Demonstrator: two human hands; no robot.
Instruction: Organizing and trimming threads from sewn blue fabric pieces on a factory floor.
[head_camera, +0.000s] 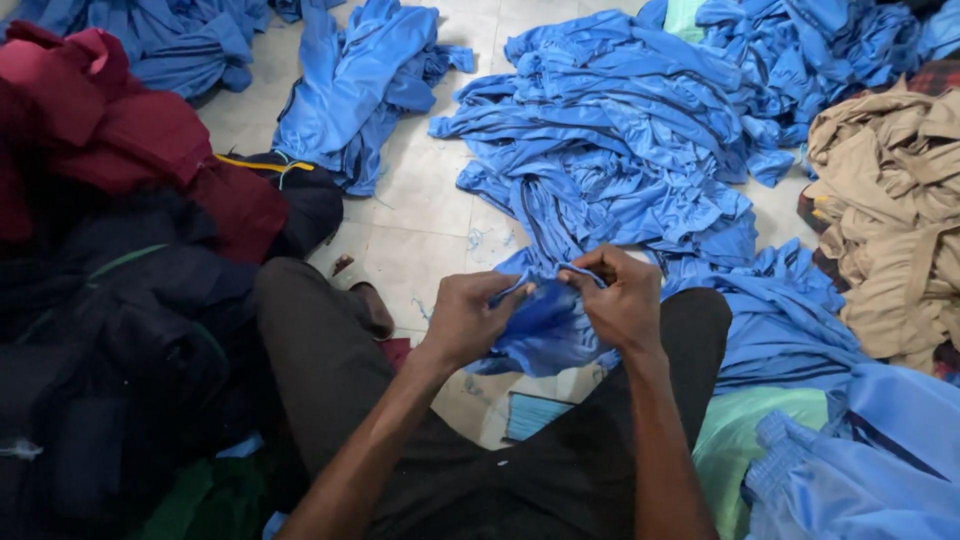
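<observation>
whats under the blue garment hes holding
Under the blue garment, pinched by the left hand and right hand, show the person's dark trousers and pale floor tile; anything beneath its folds is covered.

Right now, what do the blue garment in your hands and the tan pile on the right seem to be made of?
Blue garment: likely a thin synthetic knit, since it shows a soft sheen and fine limp folds. Tan pile: probably a matte woven cotton-type cloth, with duller, stiffer creases. Neither weave is sharp enough to confirm.
</observation>
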